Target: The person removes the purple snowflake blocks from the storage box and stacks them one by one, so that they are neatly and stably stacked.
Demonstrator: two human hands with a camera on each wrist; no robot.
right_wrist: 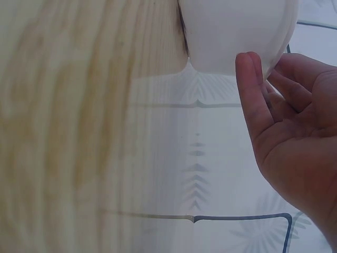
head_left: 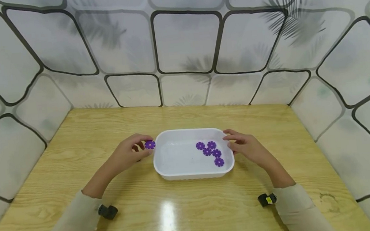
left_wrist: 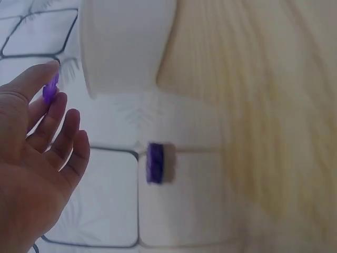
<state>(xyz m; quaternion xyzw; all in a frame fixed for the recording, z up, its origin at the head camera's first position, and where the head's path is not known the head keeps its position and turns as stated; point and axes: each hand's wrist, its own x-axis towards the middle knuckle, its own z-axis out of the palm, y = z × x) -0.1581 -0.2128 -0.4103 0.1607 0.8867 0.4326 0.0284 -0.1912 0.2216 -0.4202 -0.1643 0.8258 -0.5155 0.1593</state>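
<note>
A white plastic tray [head_left: 179, 160] sits between my hands, with several purple flower-shaped discs [head_left: 207, 151] inside toward its right end. My left hand [head_left: 129, 153] pinches another purple flower-shaped disc [head_left: 150, 144] between thumb and fingers, just outside the tray's left rim; the left wrist view shows this disc [left_wrist: 50, 90] edge-on. Below that hand, one more purple piece [left_wrist: 155, 163] rests on the table, mostly hidden in the head view. At the tray's right end, my right hand [head_left: 247, 146] holds the rim, thumb against the outer wall [right_wrist: 231, 37].
The wooden table [head_left: 131, 215] reflects light near its front. Patterned walls [head_left: 185, 42] with dark outlines enclose it at the back and both sides. A small black device [head_left: 108, 211] is strapped at the left wrist, another device [head_left: 267, 199] at the right.
</note>
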